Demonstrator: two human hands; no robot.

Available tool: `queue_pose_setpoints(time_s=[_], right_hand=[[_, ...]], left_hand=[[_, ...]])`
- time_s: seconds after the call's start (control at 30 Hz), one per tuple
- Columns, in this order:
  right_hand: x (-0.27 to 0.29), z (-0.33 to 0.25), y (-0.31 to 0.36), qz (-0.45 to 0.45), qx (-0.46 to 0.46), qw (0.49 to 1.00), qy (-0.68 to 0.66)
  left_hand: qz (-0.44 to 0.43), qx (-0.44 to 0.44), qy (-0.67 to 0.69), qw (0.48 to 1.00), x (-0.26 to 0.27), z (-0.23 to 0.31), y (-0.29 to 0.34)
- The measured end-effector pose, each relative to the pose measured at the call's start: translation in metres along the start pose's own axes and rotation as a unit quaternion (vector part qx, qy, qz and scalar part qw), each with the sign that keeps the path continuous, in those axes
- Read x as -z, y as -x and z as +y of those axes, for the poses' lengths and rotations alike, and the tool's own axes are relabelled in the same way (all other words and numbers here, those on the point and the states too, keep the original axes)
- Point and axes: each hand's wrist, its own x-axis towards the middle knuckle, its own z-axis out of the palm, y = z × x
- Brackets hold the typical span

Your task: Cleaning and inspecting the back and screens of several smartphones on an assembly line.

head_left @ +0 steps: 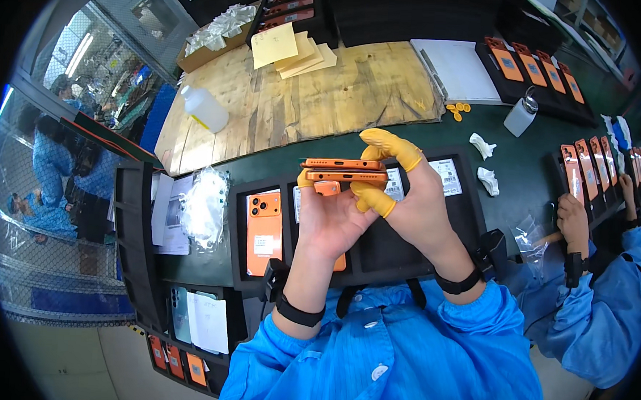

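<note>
Two orange smartphones are stacked, their bottom edges with ports and speaker holes facing me: the upper smartphone (337, 162) lies just over the lower smartphone (329, 176). My left hand (327, 218) is closed around them from below and the left end. Yellow finger cots cover the thumb and fingers of my right hand (418, 205), which grips their right end. Beneath my hands lies a black foam tray (397, 260). In its left slot rests an orange phone (264, 233), back up, with a white label and three camera lenses. Another phone is partly hidden behind my left hand.
A white bottle (204, 108) and yellow paper slips (276, 47) are on the wooden board (355, 86). Left of the tray lies a clear plastic bag (205, 208). A pump bottle (521, 115) stands at the right. A co-worker's hand (573, 220) touches phones in a rack.
</note>
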Motion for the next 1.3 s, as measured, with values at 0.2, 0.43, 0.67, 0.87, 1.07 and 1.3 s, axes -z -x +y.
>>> queue_pose_setpoints(time_s=[0.2, 0.43, 0.67, 0.87, 1.07, 1.3], right_hand=[[-0.004, 0.000, -0.008, -0.003, 0.013, 1.000, 0.004], [-0.004, 0.005, -0.010, -0.006, 0.000, 1.000, 0.008], [-0.002, 0.004, -0.007, -0.011, -0.004, 1.000, 0.018], [-0.003, 0.006, -0.004, -0.006, -0.004, 1.000, 0.009], [0.004, 0.006, -0.002, -0.022, -0.023, 0.999, 0.016], [0.074, 0.007, 0.029, -0.149, -0.156, 0.969, -0.116]], left_hand=[[-0.030, -0.004, 0.041, 0.999, -0.003, 0.000, -0.001], [-0.047, -0.005, 0.052, 0.998, 0.000, 0.003, -0.004], [0.002, -0.021, 0.018, 1.000, 0.002, 0.001, -0.005], [-0.018, -0.008, 0.025, 1.000, 0.008, 0.002, -0.006], [0.005, -0.011, -0.002, 1.000, 0.011, 0.004, -0.007], [0.043, -0.218, -0.416, 0.882, 0.010, 0.005, 0.015]])
